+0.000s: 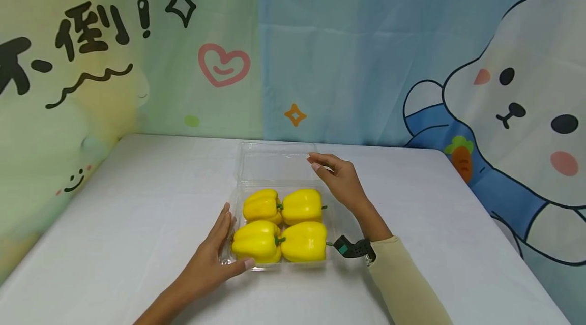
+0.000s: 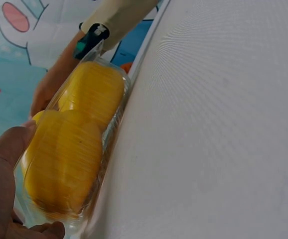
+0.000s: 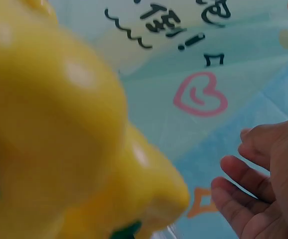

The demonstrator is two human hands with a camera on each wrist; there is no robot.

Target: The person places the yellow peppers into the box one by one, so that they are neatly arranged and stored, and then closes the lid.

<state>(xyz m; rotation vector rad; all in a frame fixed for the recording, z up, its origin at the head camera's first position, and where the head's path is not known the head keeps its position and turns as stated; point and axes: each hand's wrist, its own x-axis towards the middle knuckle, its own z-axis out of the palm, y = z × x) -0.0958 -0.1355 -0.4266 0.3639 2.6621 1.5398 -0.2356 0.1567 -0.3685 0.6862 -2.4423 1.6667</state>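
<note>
Left hand (image 1: 208,264): nearest the camera, fingers straight along the near-left corner of the clamshell tray (image 1: 238,198), thumb across its front edge; flat contact, no curl.
Right hand (image 1: 339,177): raised, fingers loosely bent, fingertips at the right edge of the open lid (image 1: 274,159); cannot tell whether they pinch it.
Tray contents: four yellow bell peppers (image 1: 281,226), two by two, between both hands.
Location: white table (image 1: 137,203), centre.

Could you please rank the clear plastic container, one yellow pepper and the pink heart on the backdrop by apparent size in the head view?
1. Clear plastic container, holding all four peppers.
2 and 3. Front-left yellow pepper and pink heart look alike; the heart is farther away, so I won't rank them.
</note>
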